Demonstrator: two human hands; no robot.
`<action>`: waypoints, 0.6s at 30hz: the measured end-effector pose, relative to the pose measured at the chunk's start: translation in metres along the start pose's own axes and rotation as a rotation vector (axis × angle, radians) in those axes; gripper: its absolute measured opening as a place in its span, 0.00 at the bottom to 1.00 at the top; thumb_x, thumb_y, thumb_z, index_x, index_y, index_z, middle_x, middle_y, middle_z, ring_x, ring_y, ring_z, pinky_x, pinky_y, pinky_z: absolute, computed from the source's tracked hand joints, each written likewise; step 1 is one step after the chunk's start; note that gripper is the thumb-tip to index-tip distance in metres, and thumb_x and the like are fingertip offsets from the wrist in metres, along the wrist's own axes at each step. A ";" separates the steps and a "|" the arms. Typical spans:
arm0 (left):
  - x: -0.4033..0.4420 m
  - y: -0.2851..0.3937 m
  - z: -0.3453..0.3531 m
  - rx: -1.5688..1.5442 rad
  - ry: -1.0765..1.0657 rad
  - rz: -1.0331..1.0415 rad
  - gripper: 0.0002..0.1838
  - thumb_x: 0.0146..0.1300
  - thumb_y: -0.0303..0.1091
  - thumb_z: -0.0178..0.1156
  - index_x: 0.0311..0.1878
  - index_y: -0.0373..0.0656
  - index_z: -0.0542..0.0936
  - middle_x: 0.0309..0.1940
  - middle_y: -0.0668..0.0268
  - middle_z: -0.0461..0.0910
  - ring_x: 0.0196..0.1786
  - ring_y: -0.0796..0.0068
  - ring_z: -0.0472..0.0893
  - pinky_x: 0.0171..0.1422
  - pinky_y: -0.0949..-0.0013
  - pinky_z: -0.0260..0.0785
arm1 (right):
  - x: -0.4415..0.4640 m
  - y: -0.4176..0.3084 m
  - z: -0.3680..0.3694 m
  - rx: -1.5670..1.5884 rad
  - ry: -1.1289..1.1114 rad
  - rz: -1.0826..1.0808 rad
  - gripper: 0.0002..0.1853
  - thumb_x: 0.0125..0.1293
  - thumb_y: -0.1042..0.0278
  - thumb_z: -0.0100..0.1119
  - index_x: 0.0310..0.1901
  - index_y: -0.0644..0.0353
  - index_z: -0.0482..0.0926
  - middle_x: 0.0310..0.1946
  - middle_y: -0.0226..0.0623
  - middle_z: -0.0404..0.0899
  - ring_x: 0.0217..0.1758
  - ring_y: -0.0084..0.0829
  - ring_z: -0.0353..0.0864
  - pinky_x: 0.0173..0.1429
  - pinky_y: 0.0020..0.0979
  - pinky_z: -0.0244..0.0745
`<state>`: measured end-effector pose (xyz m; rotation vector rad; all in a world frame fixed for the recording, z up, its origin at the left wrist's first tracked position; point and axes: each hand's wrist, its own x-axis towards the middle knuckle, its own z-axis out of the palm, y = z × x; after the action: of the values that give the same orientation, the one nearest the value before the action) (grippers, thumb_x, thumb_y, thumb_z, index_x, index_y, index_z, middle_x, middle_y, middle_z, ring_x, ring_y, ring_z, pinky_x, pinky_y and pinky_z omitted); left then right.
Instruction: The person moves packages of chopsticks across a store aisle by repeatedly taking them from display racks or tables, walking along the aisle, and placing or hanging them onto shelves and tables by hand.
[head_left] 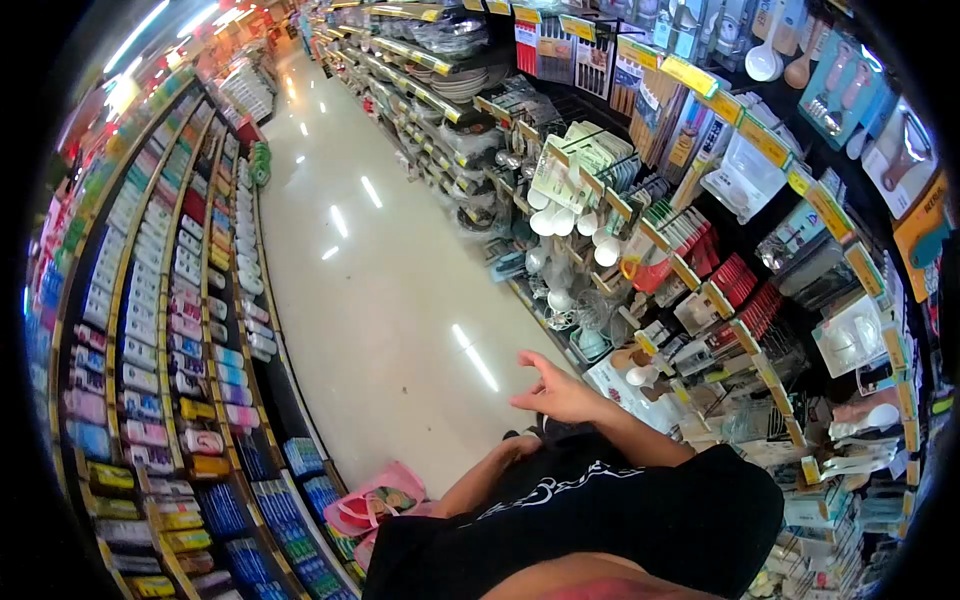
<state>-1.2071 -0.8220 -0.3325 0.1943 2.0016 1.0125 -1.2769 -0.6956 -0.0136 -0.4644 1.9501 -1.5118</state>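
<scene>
My right hand (560,392) is raised in front of my body above the aisle floor, fingers apart and holding nothing. It is nearest to the right-hand shelves, where white spoons (563,221) and other kitchen tools hang on hooks, but touches none of them. My left hand (516,448) rests low against the front of my black shirt (600,500), and its fingers are mostly hidden. Beside my left forearm is a pink bag or basket (378,498) with something inside that I cannot make out.
Shelves of bottles and packs (150,350) line the left side. On the right hang knives, a white ladle (764,63) and packaged utensils. Stacked plates (460,85) sit farther along. A shiny tiled floor (370,300) runs between the shelves.
</scene>
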 end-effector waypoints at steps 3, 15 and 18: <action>0.016 -0.005 -0.043 0.045 -0.034 -0.003 0.30 0.62 0.56 0.57 0.52 0.37 0.80 0.44 0.43 0.82 0.48 0.48 0.81 0.54 0.56 0.73 | 0.036 -0.010 -0.015 0.026 0.027 0.028 0.43 0.62 0.62 0.69 0.70 0.67 0.52 0.68 0.48 0.61 0.47 0.25 0.79 0.48 0.28 0.76; 0.106 -0.016 -0.242 0.275 -0.176 -0.017 0.25 0.62 0.52 0.58 0.49 0.38 0.81 0.43 0.44 0.82 0.46 0.49 0.82 0.51 0.55 0.74 | 0.200 -0.019 -0.134 0.157 0.284 -0.137 0.40 0.63 0.67 0.67 0.71 0.63 0.54 0.68 0.43 0.61 0.46 0.24 0.78 0.50 0.26 0.75; 0.140 -0.009 -0.288 0.369 -0.248 0.016 0.24 0.62 0.50 0.58 0.49 0.38 0.82 0.43 0.44 0.82 0.45 0.49 0.82 0.50 0.55 0.74 | 0.229 -0.032 -0.179 0.249 0.449 -0.240 0.38 0.63 0.71 0.66 0.70 0.63 0.56 0.66 0.42 0.63 0.46 0.24 0.78 0.50 0.25 0.74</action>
<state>-1.5088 -0.9300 -0.3403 0.5102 1.9417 0.5873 -1.5684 -0.7136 -0.0141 -0.2730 2.0436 -2.1310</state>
